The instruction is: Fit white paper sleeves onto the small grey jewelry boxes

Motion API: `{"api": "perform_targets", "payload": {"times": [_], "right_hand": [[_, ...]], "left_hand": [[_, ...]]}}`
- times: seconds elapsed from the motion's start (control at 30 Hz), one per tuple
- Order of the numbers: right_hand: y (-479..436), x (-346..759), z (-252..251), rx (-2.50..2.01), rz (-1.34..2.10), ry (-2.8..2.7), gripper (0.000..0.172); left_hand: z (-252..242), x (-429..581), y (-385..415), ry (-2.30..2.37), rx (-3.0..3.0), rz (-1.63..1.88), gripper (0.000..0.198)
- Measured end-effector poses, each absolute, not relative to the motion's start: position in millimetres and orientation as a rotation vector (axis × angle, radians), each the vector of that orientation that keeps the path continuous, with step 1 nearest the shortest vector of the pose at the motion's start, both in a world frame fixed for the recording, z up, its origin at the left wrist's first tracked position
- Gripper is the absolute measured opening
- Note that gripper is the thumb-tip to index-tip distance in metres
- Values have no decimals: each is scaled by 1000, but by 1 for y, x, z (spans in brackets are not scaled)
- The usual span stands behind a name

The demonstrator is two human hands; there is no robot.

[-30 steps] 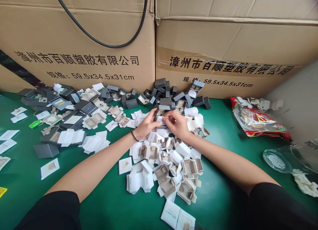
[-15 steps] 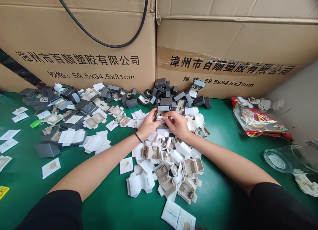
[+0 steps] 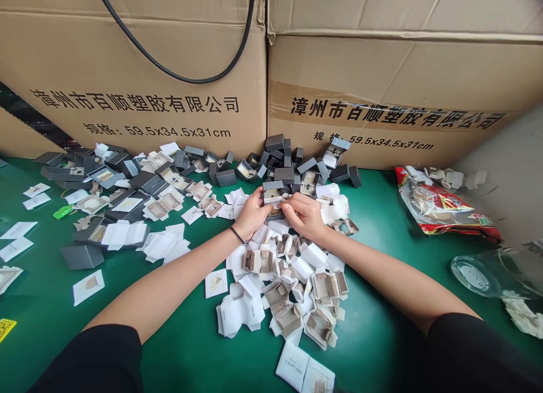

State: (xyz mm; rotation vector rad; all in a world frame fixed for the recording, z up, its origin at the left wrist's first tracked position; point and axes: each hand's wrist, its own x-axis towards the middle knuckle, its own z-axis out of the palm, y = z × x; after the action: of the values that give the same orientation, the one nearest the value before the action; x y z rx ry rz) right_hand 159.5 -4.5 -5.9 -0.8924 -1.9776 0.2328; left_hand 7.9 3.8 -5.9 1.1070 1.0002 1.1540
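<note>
My left hand (image 3: 251, 214) and my right hand (image 3: 306, 214) meet over the middle of the green table (image 3: 186, 348). Both are closed round a small dark grey box (image 3: 274, 190) with a pale insert showing in it. Just under the hands lies a heap of white and beige folded card inserts (image 3: 288, 280). Behind them, against the cartons, is a pile of small grey boxes (image 3: 292, 161). A black band sits on my left wrist.
Two large cardboard cartons (image 3: 139, 76) wall off the back, with a black cable across them. More grey boxes and white cards (image 3: 123, 201) spread to the left. A red snack bag (image 3: 441, 206) and a glass ashtray (image 3: 475, 274) lie at the right.
Both hands have lifted slightly and drawn closer together on the small grey box. Its open top now shows above the fingers.
</note>
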Motion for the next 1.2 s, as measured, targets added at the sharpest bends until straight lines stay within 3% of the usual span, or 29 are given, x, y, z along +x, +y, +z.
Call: {"api": "perform_targets", "payload": {"times": [0.13, 0.4, 0.9, 1.2], "right_hand": [[1, 160, -13, -963, 208, -2020, 45], [1, 159, -15, -1071, 96, -2125, 45], [-1, 161, -13, -958, -42, -2191, 44], [0, 160, -12, -923, -43, -2264, 40]], "left_hand": [[-7, 8, 4, 1004, 1096, 1169, 40], [-2, 6, 1, 970, 1058, 1131, 42], [-13, 6, 6, 1176, 1190, 1191, 18], [-12, 6, 6, 1271, 1192, 1241, 19]]}}
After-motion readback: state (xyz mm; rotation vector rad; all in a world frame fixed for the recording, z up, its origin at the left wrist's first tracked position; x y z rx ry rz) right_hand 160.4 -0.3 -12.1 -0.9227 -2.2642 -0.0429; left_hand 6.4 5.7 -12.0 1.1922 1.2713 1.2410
